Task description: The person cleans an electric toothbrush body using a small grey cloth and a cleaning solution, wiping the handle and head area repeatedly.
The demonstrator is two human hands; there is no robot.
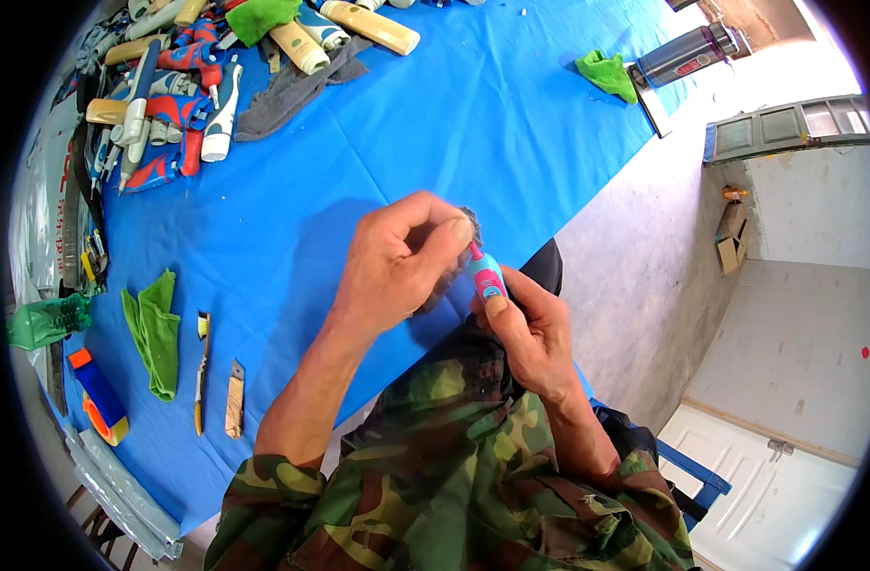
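Hands: right hand (535, 333) grips pink-blue toothbrush handle (487, 278), left hand (397, 262) pinches its tip.

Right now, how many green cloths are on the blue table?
3: one folded green cloth near the left edge, one on the toothbrush pile at top left, one beside the metal flask. More may be hidden.

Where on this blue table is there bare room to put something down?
The widest bare stretch of blue table lies between the heap of toothbrush handles at far left and the green cloth beside the steel bottle. A smaller patch lies between the left hand and the old toothbrush. The far-left corner is crowded.
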